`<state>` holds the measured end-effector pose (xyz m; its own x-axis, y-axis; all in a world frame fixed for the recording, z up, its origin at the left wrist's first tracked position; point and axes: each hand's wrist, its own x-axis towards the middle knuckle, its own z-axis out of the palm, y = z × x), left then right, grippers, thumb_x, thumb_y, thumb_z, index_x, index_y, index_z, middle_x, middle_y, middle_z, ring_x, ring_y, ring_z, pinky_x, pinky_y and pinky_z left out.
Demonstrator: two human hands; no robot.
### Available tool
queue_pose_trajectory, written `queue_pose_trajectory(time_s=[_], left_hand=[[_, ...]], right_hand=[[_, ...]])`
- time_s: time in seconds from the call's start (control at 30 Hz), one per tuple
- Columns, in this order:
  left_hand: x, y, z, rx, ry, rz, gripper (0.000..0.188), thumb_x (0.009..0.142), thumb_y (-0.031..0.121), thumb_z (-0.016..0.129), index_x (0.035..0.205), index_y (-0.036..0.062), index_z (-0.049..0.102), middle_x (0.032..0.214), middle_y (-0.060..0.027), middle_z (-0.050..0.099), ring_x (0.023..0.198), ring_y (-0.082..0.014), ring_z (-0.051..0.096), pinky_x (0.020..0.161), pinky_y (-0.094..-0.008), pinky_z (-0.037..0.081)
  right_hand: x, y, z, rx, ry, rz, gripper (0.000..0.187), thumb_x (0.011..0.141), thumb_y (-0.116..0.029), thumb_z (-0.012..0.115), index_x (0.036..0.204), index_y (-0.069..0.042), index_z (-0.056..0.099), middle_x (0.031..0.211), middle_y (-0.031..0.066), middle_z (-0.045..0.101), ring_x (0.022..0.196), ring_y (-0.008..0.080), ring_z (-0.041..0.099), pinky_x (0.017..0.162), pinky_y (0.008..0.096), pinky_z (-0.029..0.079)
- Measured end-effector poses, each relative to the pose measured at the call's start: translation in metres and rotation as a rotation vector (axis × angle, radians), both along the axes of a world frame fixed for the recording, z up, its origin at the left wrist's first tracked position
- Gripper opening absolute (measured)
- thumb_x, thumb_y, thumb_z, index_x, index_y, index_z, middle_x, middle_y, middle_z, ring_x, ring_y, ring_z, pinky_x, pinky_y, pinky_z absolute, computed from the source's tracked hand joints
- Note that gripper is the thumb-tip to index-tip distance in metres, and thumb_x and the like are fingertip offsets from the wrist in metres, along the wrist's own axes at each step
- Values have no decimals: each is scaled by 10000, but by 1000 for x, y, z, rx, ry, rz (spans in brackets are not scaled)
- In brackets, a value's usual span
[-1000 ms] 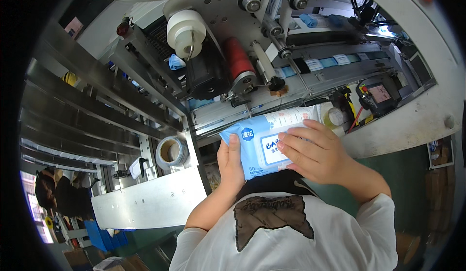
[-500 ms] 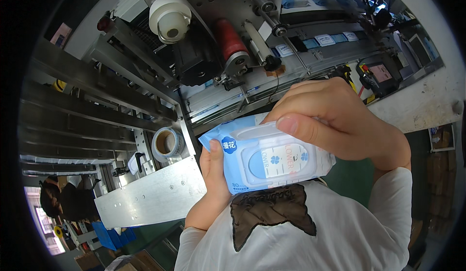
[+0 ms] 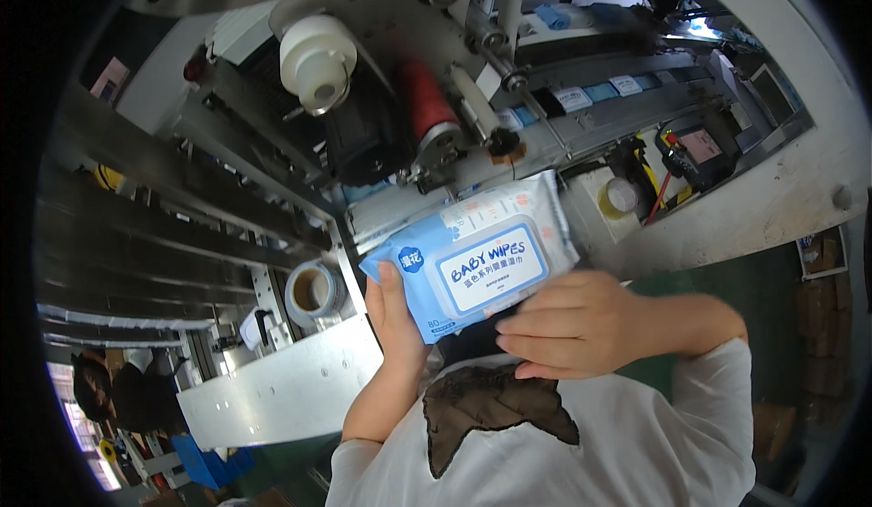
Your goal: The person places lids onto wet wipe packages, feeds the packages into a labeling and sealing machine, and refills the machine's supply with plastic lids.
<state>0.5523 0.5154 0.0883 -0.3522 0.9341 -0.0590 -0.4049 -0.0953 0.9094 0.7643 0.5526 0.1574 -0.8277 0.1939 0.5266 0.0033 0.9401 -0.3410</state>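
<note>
My left hand [image 3: 397, 314] grips the left end of a light blue and white pack of baby wipes [image 3: 420, 287], thumb on top and the other fingers mostly hidden. The pack is tilted, its right end higher, in front of my chest. Its lid [image 3: 492, 269], white with a blue rim, lies flat and closed on the face. By the pack's lower right edge is my right hand [image 3: 581, 325], slightly blurred, with its fingers stretched out and nothing visible in them. Whether it touches the pack I cannot tell.
Ahead stands a machine with a red roller [image 3: 425, 98] and a white spool [image 3: 318, 57]. Wipe packs ride a conveyor [image 3: 595, 92] beyond. A tape roll [image 3: 313, 289] rests on the left by a metal plate [image 3: 282, 380]; another tape roll [image 3: 619, 196] and a control box [image 3: 698, 148] are at right.
The lid, raised under my right hand before, is now down with its label showing. My right hand has dropped from the pack's top to its lower right edge.
</note>
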Motion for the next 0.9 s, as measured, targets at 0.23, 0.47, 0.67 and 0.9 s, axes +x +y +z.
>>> queue_pose_trajectory(time_s=[0.23, 0.47, 0.67, 0.9], left_hand=[[31, 42, -27, 98, 185, 14, 401, 974, 323, 394, 1150, -28, 479, 1060, -89, 561, 953, -127, 513, 863, -269, 401], [50, 99, -27, 278, 367, -432, 147, 913, 55, 487, 1041, 13, 431, 1169, -185, 533, 1107, -225, 512, 920, -343, 410], [8, 98, -75, -147, 652, -576, 86, 865, 58, 589, 914, -13, 590, 1094, -137, 616, 974, -165, 599, 818, -269, 475], [-13, 28, -173, -597, 316, 50, 110, 851, 48, 599, 941, -7, 569, 1006, -136, 625, 942, -204, 595, 820, -306, 468]], right_hand=[[0, 9, -108, -2157, 920, 149, 580, 818, -205, 667, 1300, -78, 370, 1248, 72, 489, 1193, 215, 450, 1029, 395, 330], [49, 127, -120, -1740, 1437, -233, 423, 858, -172, 596, 1237, -80, 432, 1224, 80, 510, 1148, 216, 486, 1006, 396, 376], [79, 339, -127, -1291, 1700, -727, 616, 757, 18, 672, 1278, -92, 365, 1206, 48, 513, 1118, 192, 490, 976, 368, 346], [86, 587, -187, -981, 1544, -1108, 825, 629, 93, 743, 1316, -68, 316, 1255, 124, 483, 1153, 231, 469, 957, 349, 381]])
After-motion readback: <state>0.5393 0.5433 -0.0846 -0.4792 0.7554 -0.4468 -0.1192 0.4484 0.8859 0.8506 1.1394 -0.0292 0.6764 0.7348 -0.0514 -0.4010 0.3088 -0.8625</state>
